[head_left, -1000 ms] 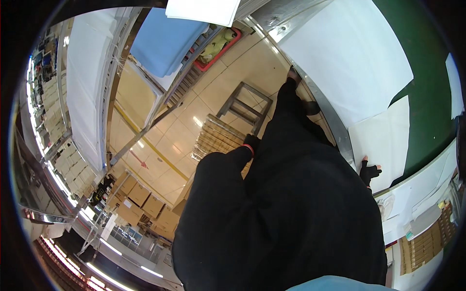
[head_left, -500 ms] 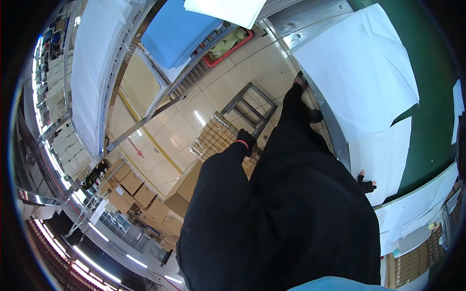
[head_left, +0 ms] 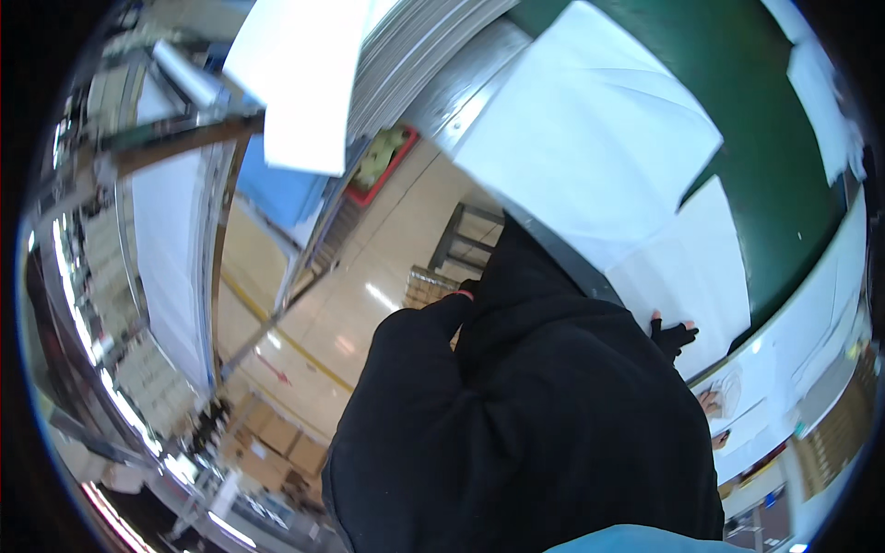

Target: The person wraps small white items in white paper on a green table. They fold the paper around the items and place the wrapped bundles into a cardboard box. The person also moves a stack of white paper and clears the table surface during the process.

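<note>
My right hand (head_left: 675, 337), in a black fingerless glove, rests with fingers apart on a white sheet (head_left: 696, 267) at the near edge of the green table. A larger creased white sheet (head_left: 590, 129) lies just beyond, slightly overlapping it. My left hand (head_left: 467, 288), also black-gloved with a red band at the wrist, hangs low beside my body. Most of it is hidden by my black clothing, so its fingers do not show. Nearest to it are a bundle of small brown pieces in clear wrap (head_left: 426, 288) and a grey metal stool (head_left: 461, 238).
Another person's hands (head_left: 710, 403) are over white sheets (head_left: 756, 396) at the lower right. The green table (head_left: 784, 230) extends to the right. A thick stack of sheets (head_left: 433, 46) stands at the top, near a red tray (head_left: 383, 166). Cardboard boxes (head_left: 277, 442) sit on the floor at left.
The view has swung, and the stack of sheets has come into sight. My left hand is now mostly hidden. My right hand stays on the sheet, fingers spread. Another person's hands have appeared.
</note>
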The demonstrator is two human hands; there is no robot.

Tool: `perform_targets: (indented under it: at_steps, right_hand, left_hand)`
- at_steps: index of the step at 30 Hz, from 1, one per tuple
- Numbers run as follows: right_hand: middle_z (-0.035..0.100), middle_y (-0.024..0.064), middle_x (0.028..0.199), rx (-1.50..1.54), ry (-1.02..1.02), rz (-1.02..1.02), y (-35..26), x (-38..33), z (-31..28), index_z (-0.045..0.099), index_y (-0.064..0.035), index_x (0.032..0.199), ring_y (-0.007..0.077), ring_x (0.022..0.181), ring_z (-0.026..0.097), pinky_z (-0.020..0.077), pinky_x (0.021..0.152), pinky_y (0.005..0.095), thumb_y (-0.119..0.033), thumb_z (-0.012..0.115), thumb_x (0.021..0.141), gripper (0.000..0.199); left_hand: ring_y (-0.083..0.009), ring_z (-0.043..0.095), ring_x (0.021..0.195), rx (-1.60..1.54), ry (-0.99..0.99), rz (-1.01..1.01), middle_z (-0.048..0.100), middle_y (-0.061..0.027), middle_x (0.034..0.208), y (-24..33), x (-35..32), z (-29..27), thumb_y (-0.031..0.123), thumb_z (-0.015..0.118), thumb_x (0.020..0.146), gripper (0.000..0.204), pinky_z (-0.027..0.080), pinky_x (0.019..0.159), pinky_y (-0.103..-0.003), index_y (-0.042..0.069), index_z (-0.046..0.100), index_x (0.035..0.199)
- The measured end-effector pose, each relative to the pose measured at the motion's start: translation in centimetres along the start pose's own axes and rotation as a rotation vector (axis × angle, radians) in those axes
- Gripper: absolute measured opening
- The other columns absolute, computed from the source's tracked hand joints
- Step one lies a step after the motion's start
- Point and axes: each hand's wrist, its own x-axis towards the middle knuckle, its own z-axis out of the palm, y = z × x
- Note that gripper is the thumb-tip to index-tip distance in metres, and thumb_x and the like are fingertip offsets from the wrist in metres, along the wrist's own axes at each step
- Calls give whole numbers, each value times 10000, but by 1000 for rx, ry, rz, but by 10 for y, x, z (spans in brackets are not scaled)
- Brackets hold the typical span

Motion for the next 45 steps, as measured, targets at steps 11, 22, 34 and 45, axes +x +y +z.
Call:
perform_targets:
  at_steps: [11,22,34,45]
  right_hand:
    - [4,284,1535,169,121,-81,-18,-29,-11,60,17,1483,438,1426,-51,48,1058,684,-672,616,754,1147]
    - [341,104,1500,564,597,-142,-11,-22,15,603,-248,1248,354,1399,248,90,1088,639,-433,744,738,560]
    - [679,69,811,1163,559,-366,-52,-40,-77,630,-6,925,182,818,645,491,776,294,-91,620,834,125]
    - [628,112,1147,1171,235,-483,-54,-63,-125,652,-54,1091,251,1097,575,437,929,343,-189,592,890,249]
  left_hand:
    - [-347,593,1080,386,-196,284,609,-165,1174,-60,-51,-184,540,659,721,729,449,934,-456,173,483,1327]
    - [-333,619,990,857,-92,297,645,-125,1080,-31,-49,-263,489,673,695,485,492,851,-463,185,644,1073]
    - [-291,534,1187,3,797,1078,518,-183,1300,140,-182,-260,286,806,705,836,453,937,-368,50,399,1396]
    - [-195,608,957,-592,860,1278,628,-101,1119,205,-139,-319,53,596,877,325,488,849,-351,7,563,1198]
